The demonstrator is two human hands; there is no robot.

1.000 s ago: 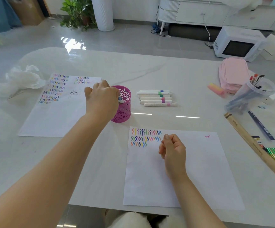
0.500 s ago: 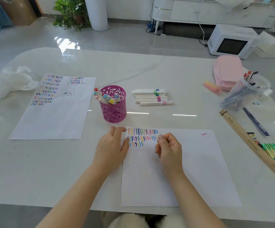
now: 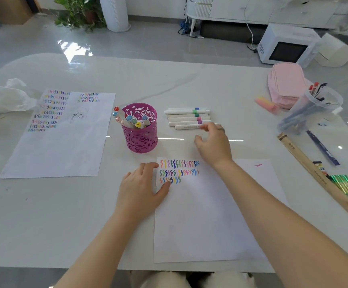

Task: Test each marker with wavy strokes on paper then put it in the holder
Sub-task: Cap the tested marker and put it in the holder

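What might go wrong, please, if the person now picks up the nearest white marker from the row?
1. The white plastic markers lie packed side by side; the right hand, its fingers at the nearest marker, may nudge the neighbours and set them rolling.
2. The left hand has its thumb by the lowest wavy strokes on the white paper sheet; fresh ink could smear.
3. The magenta perforated holder is crowded on its left side; another marker may snag.
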